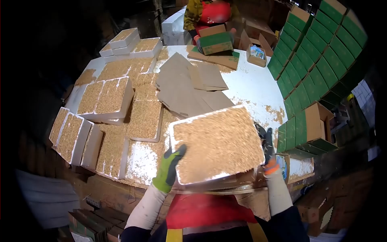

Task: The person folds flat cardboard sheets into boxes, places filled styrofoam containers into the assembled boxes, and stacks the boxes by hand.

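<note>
Head view: I hold one big white box (197, 185) full of loose tan bits (219, 143), near my side of the bench (258, 86), right in front of my red apron (211, 213). My left grip (169, 167), gloved in green and gray, is closed on the left side, with the thumb up over the rim. My right grip (268, 147), gloved in dark cloth, holds the right side, but I can't see all of its fingers. I think I use both because the box is wide and might tip with just one. Its open side faces up, which should stop the bits from spilling. I can't tell if its bottom touches anything.

On my left, other white boxes (82, 142) sit close together and in piles, maybe to save room. Flat brown cardboard (177, 80) lies in the middle, likely so it is easy to reach. Green boxes (318, 48) stand in a tall stack on the right, perhaps to stay out of the way. Across from me, another person (195, 14) holds a green carton (217, 43).
</note>
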The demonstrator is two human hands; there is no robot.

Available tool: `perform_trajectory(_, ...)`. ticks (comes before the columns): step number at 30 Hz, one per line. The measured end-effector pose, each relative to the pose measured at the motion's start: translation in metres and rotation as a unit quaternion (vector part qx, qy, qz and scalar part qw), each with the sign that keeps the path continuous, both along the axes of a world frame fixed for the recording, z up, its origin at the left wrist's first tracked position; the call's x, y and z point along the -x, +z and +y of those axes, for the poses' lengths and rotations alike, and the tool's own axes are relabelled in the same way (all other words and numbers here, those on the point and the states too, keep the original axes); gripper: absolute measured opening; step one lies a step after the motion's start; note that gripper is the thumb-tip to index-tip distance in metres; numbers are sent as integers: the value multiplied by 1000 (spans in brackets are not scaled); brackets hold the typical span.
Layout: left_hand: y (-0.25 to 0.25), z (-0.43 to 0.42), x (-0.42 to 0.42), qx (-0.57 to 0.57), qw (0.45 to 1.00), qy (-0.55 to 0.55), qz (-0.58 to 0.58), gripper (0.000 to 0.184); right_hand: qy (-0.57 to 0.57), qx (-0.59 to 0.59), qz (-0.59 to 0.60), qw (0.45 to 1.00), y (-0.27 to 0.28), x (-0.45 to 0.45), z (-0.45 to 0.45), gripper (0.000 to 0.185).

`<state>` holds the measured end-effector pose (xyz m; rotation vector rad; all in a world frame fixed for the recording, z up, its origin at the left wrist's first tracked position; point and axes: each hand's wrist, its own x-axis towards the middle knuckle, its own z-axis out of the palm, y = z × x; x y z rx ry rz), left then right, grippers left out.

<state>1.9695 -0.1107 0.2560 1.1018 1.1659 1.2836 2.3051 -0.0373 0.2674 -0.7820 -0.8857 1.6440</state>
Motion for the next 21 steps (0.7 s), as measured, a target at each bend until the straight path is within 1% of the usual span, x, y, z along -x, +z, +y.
perform_trajectory(1, 17, 8, -10, 80, 996, -6, -35, 49, 49, 61, 43, 996, 18, -3, -10, 61)
perform_trajectory(2, 15, 14, -15, 98, 994, -5, -41, 50, 38, -17, -181, 983, 23, -8, -24, 60)
perform_trajectory(3, 11, 18, -17, 117, 992, -5, -48, 51, 31, -55, -292, 954, 27, -9, -36, 60)
perform_trajectory(4, 4, 20, -17, -8, 991, 13, 133, 51, 22, -88, -401, 912, 32, -11, -49, 60)
perform_trajectory(5, -3, 21, -18, -118, 938, 78, 318, 52, 1, -51, -327, 944, 39, -7, -56, 62)
perform_trajectory(6, 12, 23, -15, -183, 870, 70, 452, 52, -8, -30, -291, 956, 39, -6, -60, 64)
perform_trajectory(7, 26, 23, -8, -243, 778, 59, 576, 52, -19, -11, -253, 967, 39, -5, -63, 65)
perform_trajectory(8, 3, 25, -4, -212, 808, 7, 550, 53, -31, 20, -250, 968, 35, -6, -65, 66)
perform_trajectory(9, -34, 23, -2, -148, 852, -19, 502, 51, -42, 49, -246, 967, 31, -6, -67, 67)
perform_trajectory(10, -45, 22, -5, -85, 915, -31, 393, 52, -42, 11, -316, 948, 28, -5, -68, 65)
perform_trajectory(11, -52, 21, -8, -20, 959, -45, 278, 52, -42, 14, -320, 947, 25, -3, -68, 65)
perform_trajectory(12, -58, 20, -11, -21, 960, -48, 276, 52, -44, 21, -327, 944, 20, 0, -65, 64)
perform_trajectory(13, -63, 18, -13, -70, 945, -15, 318, 56, -49, 28, -334, 941, 15, 2, -65, 64)
perform_trajectory(14, -67, 15, -15, -116, 926, 15, 359, 61, -32, 29, -376, 926, 13, -1, -61, 65)
perform_trajectory(15, -67, 12, -17, -115, 927, 7, 356, 61, -37, 36, -377, 925, -1, -9, -59, 65)
perform_trajectory(17, -59, 5, -17, -36, 981, 42, 188, 69, 33, 78, -500, 862, -32, -22, -54, 64)
perform_trajectory(18, -33, 4, -17, 10, 991, 43, 126, 74, 46, 61, -515, 854, -17, -5, -51, 64)
perform_trajectory(19, -38, 4, -14, 13, 991, 35, 127, 74, 41, 67, -514, 854, -23, -3, -46, 64)
perform_trajectory(21, -46, 3, -9, 9, 982, -9, 190, 75, 73, 61, -627, 773, -42, -3, -38, 64)
